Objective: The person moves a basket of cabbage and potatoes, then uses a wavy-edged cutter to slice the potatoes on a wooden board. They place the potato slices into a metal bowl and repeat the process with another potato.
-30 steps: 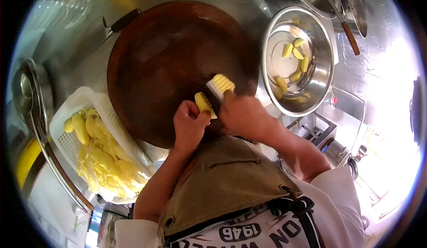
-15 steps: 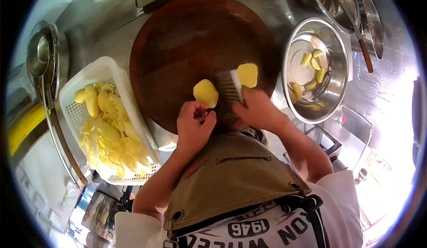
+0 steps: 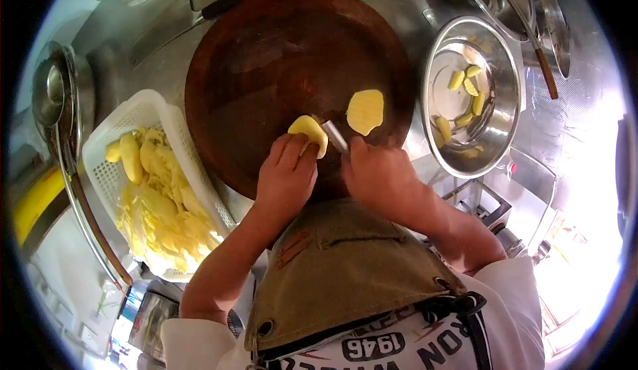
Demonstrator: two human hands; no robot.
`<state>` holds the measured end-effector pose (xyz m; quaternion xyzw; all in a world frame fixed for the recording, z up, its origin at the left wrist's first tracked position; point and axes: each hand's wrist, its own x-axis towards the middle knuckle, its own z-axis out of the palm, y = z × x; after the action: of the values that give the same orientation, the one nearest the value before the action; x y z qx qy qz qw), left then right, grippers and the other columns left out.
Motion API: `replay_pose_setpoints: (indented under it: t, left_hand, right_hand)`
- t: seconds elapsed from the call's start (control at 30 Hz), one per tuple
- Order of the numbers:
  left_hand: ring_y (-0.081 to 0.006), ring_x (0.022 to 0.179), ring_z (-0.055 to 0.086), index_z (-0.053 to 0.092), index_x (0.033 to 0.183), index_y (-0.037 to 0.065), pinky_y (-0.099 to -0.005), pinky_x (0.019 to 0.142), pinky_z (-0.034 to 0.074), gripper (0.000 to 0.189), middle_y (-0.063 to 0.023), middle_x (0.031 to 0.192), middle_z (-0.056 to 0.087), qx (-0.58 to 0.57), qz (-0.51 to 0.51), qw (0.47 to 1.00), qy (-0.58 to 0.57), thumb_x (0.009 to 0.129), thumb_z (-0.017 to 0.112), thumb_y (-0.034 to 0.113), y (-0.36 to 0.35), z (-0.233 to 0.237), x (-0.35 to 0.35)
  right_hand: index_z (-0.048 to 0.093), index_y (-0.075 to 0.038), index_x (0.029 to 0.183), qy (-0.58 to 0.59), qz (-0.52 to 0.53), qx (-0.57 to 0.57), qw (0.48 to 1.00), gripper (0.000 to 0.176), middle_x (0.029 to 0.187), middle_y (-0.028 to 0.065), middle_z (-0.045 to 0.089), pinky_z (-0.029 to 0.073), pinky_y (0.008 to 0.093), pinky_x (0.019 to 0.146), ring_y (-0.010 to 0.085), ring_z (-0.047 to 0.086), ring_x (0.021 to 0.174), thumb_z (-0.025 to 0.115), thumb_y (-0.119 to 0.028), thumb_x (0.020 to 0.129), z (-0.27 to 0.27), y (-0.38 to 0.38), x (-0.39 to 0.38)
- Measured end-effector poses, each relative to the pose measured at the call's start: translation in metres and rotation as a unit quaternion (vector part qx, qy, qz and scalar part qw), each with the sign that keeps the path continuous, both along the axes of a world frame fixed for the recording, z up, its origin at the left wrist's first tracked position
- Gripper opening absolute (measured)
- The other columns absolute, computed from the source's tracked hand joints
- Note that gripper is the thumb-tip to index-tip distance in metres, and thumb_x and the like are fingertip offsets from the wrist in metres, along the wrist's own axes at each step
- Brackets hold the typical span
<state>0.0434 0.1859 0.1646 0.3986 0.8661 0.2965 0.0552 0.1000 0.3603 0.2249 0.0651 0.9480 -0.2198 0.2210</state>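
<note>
On the round dark wooden cutting board (image 3: 279, 58), my left hand (image 3: 284, 174) has its fingers closed over a peeled yellow potato piece (image 3: 308, 128), holding it near the board's close edge. My right hand (image 3: 382, 179) grips a crinkle-cutting knife (image 3: 335, 136), its blade on edge right beside that piece. My fingers hide the knife's handle. A second potato piece (image 3: 365, 112) lies flat to the right, past the knife, its cut face faintly ridged.
Left of the board, a white plastic basket (image 3: 95, 164) holds peeled potatoes, some in a clear bag. A steel bowl (image 3: 448, 58) with several cut pieces stands at the right. A cleaver (image 3: 174, 28) lies behind; ladles (image 3: 56, 84) are far left.
My left fingers have come up over the near potato piece. The knife has moved left and turned on edge beside it, away from the other piece.
</note>
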Motion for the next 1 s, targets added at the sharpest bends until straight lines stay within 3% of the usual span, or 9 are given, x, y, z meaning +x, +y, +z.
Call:
replay_pose_setpoints:
  t: [0.07, 0.2, 0.33, 0.43, 0.63, 0.73, 0.83, 0.87, 1.0]
  left_hand:
    - [-0.0319, 0.1, 0.056, 0.064, 0.093, 0.003, -0.0401, 0.079, 0.053, 0.023, -0.0127, 0.103, 0.057, 0.0, -0.056, 0.998, 0.011, 0.07, 0.066, 0.003, 0.003, -0.002, -0.01]
    - [-0.0332, 0.099, 0.056, 0.066, 0.093, 0.003, -0.0415, 0.076, 0.053, 0.024, -0.0123, 0.102, 0.058, -0.037, -0.094, 0.994, -0.037, 0.07, 0.066, 0.006, -0.006, -0.009, -0.011]
    - [-0.0357, 0.1, 0.057, 0.066, 0.096, 0.004, -0.0424, 0.075, 0.054, 0.026, -0.0125, 0.102, 0.059, -0.023, -0.066, 0.991, -0.112, 0.07, 0.069, 0.008, -0.006, -0.018, -0.006]
    - [-0.0362, 0.1, 0.058, 0.066, 0.097, 0.006, -0.0426, 0.076, 0.054, 0.028, -0.0123, 0.102, 0.059, -0.054, -0.108, 0.992, -0.047, 0.069, 0.07, 0.008, -0.008, -0.021, -0.008]
    - [-0.0362, 0.1, 0.058, 0.065, 0.097, 0.004, -0.0421, 0.077, 0.054, 0.028, -0.0123, 0.101, 0.059, -0.024, -0.096, 0.994, -0.048, 0.069, 0.069, 0.007, -0.007, -0.017, -0.009]
    - [-0.0347, 0.1, 0.058, 0.065, 0.097, 0.003, -0.041, 0.079, 0.054, 0.027, -0.0119, 0.102, 0.059, -0.023, -0.093, 0.995, -0.022, 0.07, 0.068, 0.005, -0.005, -0.014, -0.011]
    - [-0.0328, 0.1, 0.058, 0.065, 0.098, 0.002, -0.0388, 0.081, 0.054, 0.026, -0.012, 0.104, 0.059, -0.011, -0.086, 0.996, 0.001, 0.072, 0.067, 0.004, -0.007, -0.019, -0.008]
    - [-0.0315, 0.101, 0.058, 0.065, 0.1, 0.002, -0.037, 0.081, 0.054, 0.027, -0.0123, 0.106, 0.059, 0.001, -0.084, 0.996, 0.021, 0.073, 0.067, 0.002, -0.008, -0.017, -0.01]
    - [-0.0315, 0.102, 0.058, 0.065, 0.101, 0.001, -0.0366, 0.081, 0.054, 0.027, -0.0122, 0.108, 0.059, 0.031, -0.074, 0.997, 0.014, 0.074, 0.067, 0.002, -0.02, -0.018, -0.011]
  right_hand:
    - [0.049, -0.001, 0.078, 0.036, 0.048, 0.003, 0.998, 0.015, 0.059, 0.0168, 0.059, 0.049, 0.0434, 0.044, 0.0323, 0.061, 0.049, 0.055, -0.013, 0.084, -0.001, -0.008, 0.001]
    - [0.048, 0.0, 0.077, 0.064, 0.025, -0.029, 0.997, 0.012, 0.06, 0.0144, 0.058, 0.049, 0.0408, 0.043, 0.0301, 0.061, 0.049, 0.054, -0.01, 0.081, 0.005, -0.019, -0.005]
    - [0.047, -0.001, 0.077, 0.06, 0.027, -0.035, 0.997, 0.011, 0.063, 0.0129, 0.058, 0.05, 0.0399, 0.045, 0.0282, 0.062, 0.054, 0.054, -0.01, 0.08, 0.01, -0.02, -0.005]
    - [0.048, -0.001, 0.077, 0.079, 0.035, -0.042, 0.995, 0.011, 0.062, 0.012, 0.057, 0.049, 0.0388, 0.045, 0.0267, 0.063, 0.054, 0.054, -0.01, 0.079, 0.012, -0.019, -0.008]
    - [0.049, -0.001, 0.079, 0.055, 0.05, -0.016, 0.997, 0.012, 0.061, 0.0108, 0.058, 0.049, 0.0375, 0.044, 0.0258, 0.063, 0.052, 0.056, -0.012, 0.078, 0.011, -0.019, -0.011]
    - [0.056, 0.006, 0.097, -0.013, 0.099, -0.021, 0.995, 0.025, 0.069, 0.0122, 0.066, 0.052, 0.0362, 0.044, 0.0234, 0.067, 0.057, 0.053, -0.017, 0.086, -0.018, -0.016, -0.019]
    - [0.054, 0.008, 0.102, -0.072, 0.118, 0.0, 0.99, 0.028, 0.07, 0.0144, 0.067, 0.054, 0.0395, 0.046, 0.0266, 0.068, 0.059, 0.053, -0.016, 0.086, -0.009, -0.009, -0.029]
    - [0.051, 0.001, 0.084, -0.007, 0.032, -0.004, 0.999, 0.015, 0.057, 0.0149, 0.06, 0.05, 0.0436, 0.045, 0.0327, 0.063, 0.05, 0.055, -0.012, 0.081, -0.017, -0.012, -0.02]
    - [0.048, 0.001, 0.083, -0.025, -0.052, -0.005, 0.998, 0.019, 0.06, 0.0174, 0.06, 0.051, 0.0457, 0.048, 0.0361, 0.062, 0.051, 0.056, -0.015, 0.085, 0.0, -0.011, -0.017]
